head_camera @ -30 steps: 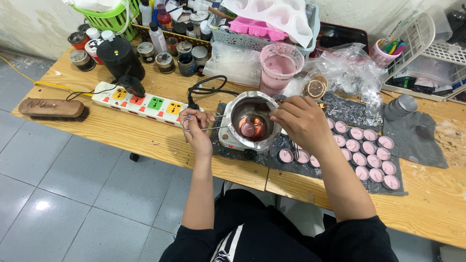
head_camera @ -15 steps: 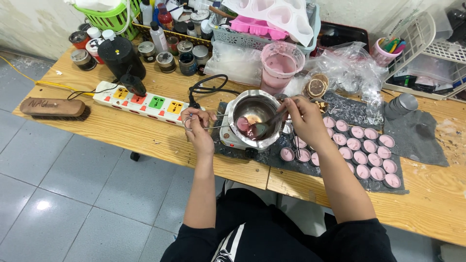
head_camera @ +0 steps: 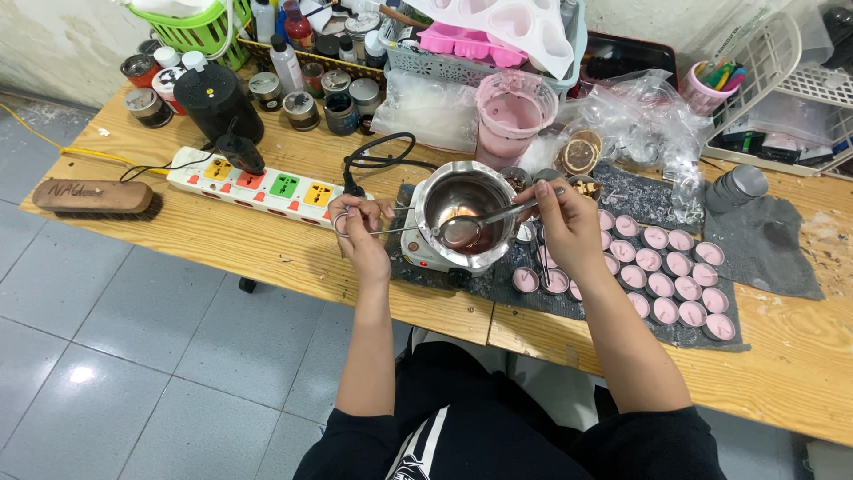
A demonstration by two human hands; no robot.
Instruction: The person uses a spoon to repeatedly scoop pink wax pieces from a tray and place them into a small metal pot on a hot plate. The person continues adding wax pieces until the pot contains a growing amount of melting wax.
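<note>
A steel melting pot (head_camera: 465, 206) sits on a small white hot plate (head_camera: 418, 256) near the wooden table's front edge. My left hand (head_camera: 360, 233) grips the pot's wire handle (head_camera: 391, 231) on its left side. My right hand (head_camera: 565, 224) holds a metal spoon (head_camera: 480, 226) by its handle, with the bowl inside the pot, over the pink wax at the bottom. To the right, several small round cups of pink wax (head_camera: 662, 271) lie in rows on a dark grey mat (head_camera: 622, 322).
A white power strip (head_camera: 267, 188) with coloured sockets lies left of the pot, its black cord (head_camera: 378, 158) looping behind. A wooden brush (head_camera: 96, 197), jars and bottles, a pink plastic cup (head_camera: 514, 114), crumpled plastic bags (head_camera: 635, 120) and baskets crowd the back.
My right hand has drawn back to the right from over the pot, so the inside now shows. The spoon's bowl now rests low inside the pot. My left hand stays on the handle.
</note>
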